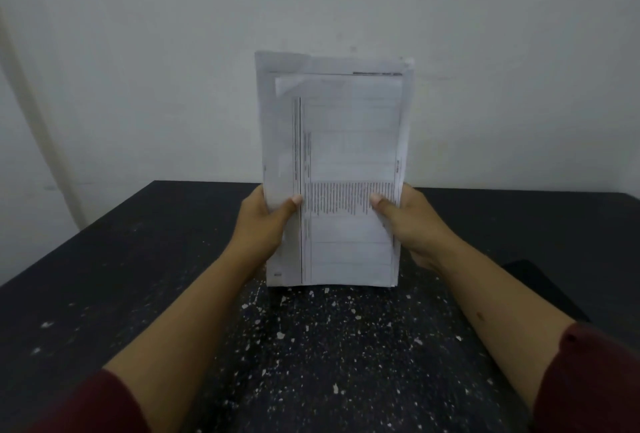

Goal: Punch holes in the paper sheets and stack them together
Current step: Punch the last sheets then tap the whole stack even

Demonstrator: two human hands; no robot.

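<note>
Both hands — left hand (268,221), right hand (412,221) — clamp their fingers on the upright paper stack (346,162) — light, floppy, best gripped low at the side edges.

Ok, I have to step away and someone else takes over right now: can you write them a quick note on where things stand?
Left hand: shut on the paper stack, thumb on the front near its left edge.
Right hand: shut on the same stack, thumb on the front near its right edge.
The stack stands upright, bottom edge on or just above the dark table; top edges are uneven, so the sheets are not squared.
Small white flecks litter the table in front of it, possibly punch waste.
No punch is in view, and no holes can be made out in the sheets.
Left: square the stack, check for holes, lay it down.
</note>
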